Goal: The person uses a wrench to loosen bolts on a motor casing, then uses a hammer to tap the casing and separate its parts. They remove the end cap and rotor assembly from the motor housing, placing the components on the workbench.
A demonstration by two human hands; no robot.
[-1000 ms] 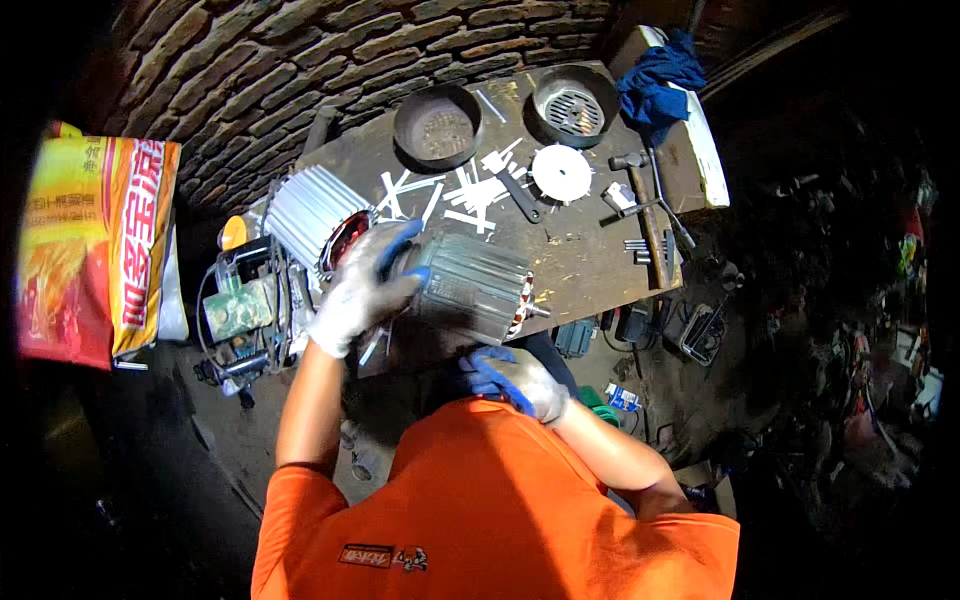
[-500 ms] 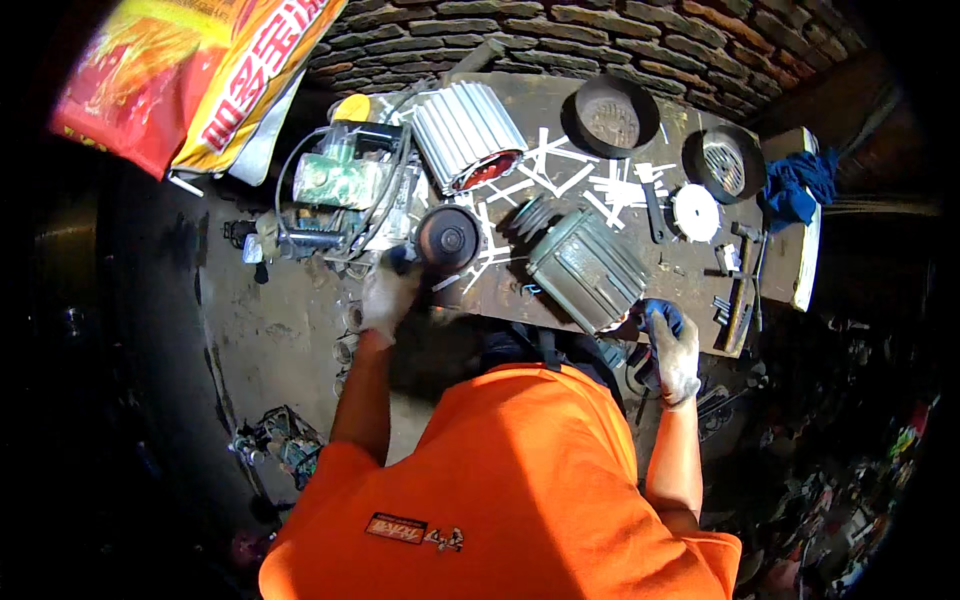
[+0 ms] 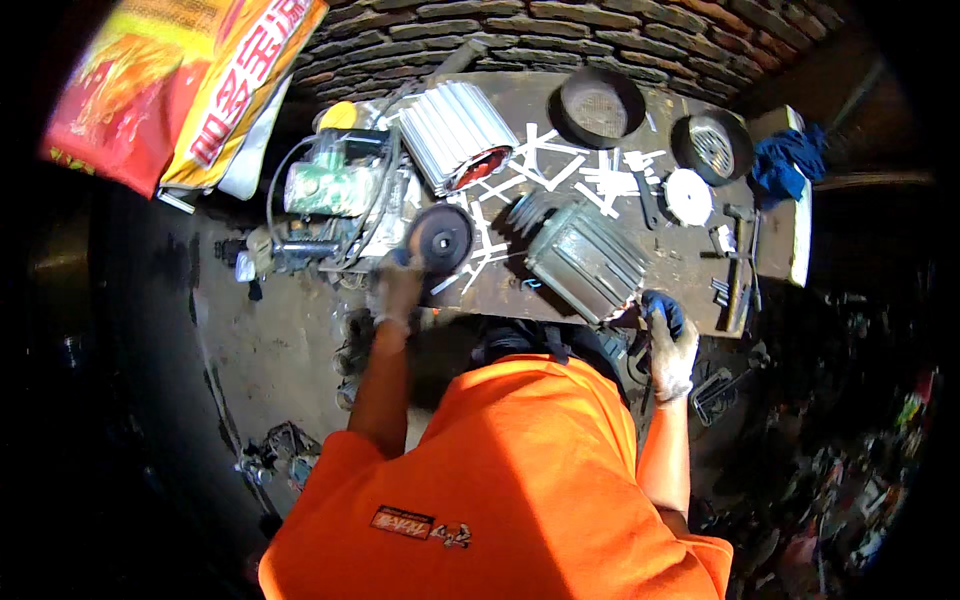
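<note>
My left hand (image 3: 398,287), in a pale glove with dark fingers, is at the left rim of a black round disc (image 3: 442,240) with a small hole in its middle. Its fingers look closed on that rim, though the hand is smeared and in shadow. Right of the disc lies a grey-green finned motor housing (image 3: 588,265), set at a slant, with a ribbed pulley at its far left end. My right hand (image 3: 672,345), gloved with blue fingers, is beside the housing's near right end. Its fingers are curled together; what they hold, if anything, is hidden.
A silver finned housing (image 3: 455,135) stands behind. Two dark round covers (image 3: 600,108), a white fan disc (image 3: 689,198), a hammer (image 3: 740,270) and white strips (image 3: 550,170) lie on the worktable (image 3: 490,298). Left are a green machine (image 3: 325,188) and a red-yellow sack (image 3: 230,95).
The black disc now shows a flatter face with a small central hole, so it appears turned. My left hand remains at its rim. The whole view has shifted slightly; my right hand stays by the housing.
</note>
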